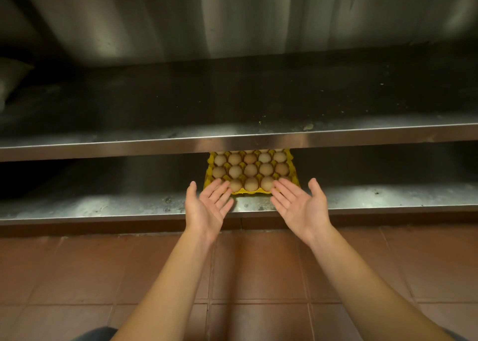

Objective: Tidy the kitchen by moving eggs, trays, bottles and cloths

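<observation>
A yellow egg tray (210,182) filled with several brown eggs (250,170) sits on the lower steel shelf (103,206), its back rows hidden under the upper shelf. My left hand (208,208) is palm up with straight fingers, fingertips at the tray's front left corner. My right hand (300,206) is also palm up and spread, fingertips at the front right corner. Neither hand holds anything.
The upper steel shelf (232,140) juts out just above the eggs, leaving a low gap. A pale bag-like shape (10,79) lies at its far left. Brown floor tiles (258,276) lie below the shelves.
</observation>
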### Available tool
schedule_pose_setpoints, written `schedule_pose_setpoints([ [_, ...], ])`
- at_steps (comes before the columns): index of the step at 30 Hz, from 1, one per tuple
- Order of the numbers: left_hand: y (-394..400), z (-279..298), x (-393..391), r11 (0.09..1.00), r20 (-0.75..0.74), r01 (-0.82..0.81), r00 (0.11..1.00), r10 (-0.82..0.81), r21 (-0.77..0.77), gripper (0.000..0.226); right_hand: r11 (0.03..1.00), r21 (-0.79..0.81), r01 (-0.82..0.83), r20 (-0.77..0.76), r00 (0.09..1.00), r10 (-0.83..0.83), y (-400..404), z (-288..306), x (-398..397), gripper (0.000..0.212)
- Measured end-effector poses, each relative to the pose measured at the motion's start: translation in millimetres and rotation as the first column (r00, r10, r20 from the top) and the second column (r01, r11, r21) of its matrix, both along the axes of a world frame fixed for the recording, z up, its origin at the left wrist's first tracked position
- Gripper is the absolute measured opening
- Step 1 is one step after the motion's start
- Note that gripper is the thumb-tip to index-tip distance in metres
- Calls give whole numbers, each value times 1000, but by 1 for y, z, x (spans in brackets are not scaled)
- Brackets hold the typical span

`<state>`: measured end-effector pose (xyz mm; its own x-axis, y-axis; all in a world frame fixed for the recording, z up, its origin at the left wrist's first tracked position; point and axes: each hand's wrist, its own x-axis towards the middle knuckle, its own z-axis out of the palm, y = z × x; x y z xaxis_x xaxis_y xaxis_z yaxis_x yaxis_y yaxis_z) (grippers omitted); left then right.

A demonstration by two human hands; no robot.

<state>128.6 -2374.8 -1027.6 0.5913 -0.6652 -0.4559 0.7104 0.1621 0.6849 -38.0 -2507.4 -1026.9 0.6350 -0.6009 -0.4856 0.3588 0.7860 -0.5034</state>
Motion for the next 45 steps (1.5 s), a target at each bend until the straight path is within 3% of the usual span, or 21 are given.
schedule_pose_setpoints([
  [4, 5, 23, -16, 985, 262, 92, 957, -128, 146, 56, 977, -167, -133, -75, 990, 122, 13, 23, -9, 67],
  [8, 20, 59, -25, 967, 411, 125, 887, -209, 223, 55, 928, -317, -197, -194, 971, 140, 29, 60, -19, 58],
  [13, 41, 151, -37, 964, 399, 110, 894, -203, 242, 60, 866, -409, -288, -287, 941, 178, 59, 151, -18, 56],
  [23, 106, 400, -67, 960, 252, 62, 958, -134, 274, 61, 811, -328, -484, -366, 857, 363, 132, 403, -10, 57],
  [28, 159, 517, -81, 957, 221, -30, 975, -36, 289, 55, 776, -298, -556, -372, 816, 442, 176, 518, -26, 55],
  [34, 207, 636, -134, 943, 295, -191, 950, 108, 271, 54, 701, -336, -628, -350, 775, 527, 226, 633, -43, 54],
  [45, 347, 742, -183, 814, 454, -567, 763, 461, 125, 59, 502, -547, -670, -286, 713, 640, 327, 749, -42, 67],
])
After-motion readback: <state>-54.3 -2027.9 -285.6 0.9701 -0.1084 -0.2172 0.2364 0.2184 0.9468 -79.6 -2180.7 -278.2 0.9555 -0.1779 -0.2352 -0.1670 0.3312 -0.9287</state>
